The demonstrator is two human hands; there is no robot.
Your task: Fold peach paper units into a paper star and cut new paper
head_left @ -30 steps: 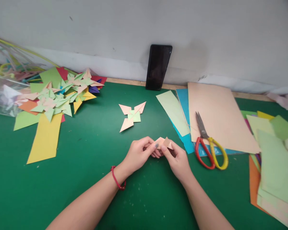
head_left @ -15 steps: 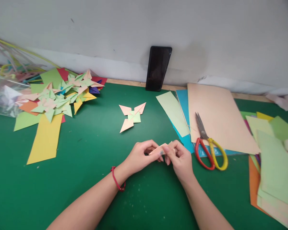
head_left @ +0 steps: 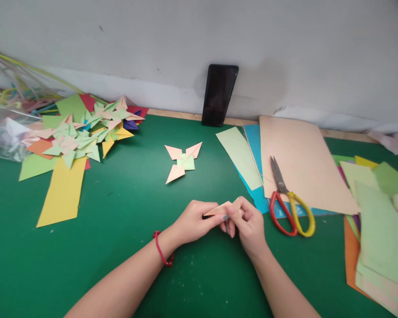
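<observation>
A small piece of folded peach paper (head_left: 220,209) is pinched between both hands above the green table. My left hand (head_left: 196,221), with a red cord bracelet (head_left: 162,248) at the wrist, grips its left end. Thumb and fingers of my right hand (head_left: 250,223) press its right end, and they hide part of the folds. Just beyond the hands lies a paper star shape (head_left: 185,162) with a light green square middle and three peach points. Red-and-yellow-handled scissors (head_left: 283,198) rest to the right of my right hand.
A black phone (head_left: 220,95) leans against the wall. Folded paper stars (head_left: 82,132) pile up at the left, beside a clear plastic bag (head_left: 13,132). A large peach sheet (head_left: 301,159) lies under the scissors' blades, and loose green sheets (head_left: 384,234) are stacked at the far right.
Both hands have shifted slightly, and the folded paper has tilted a little between the fingers. Everything else on the table stays where it was.
</observation>
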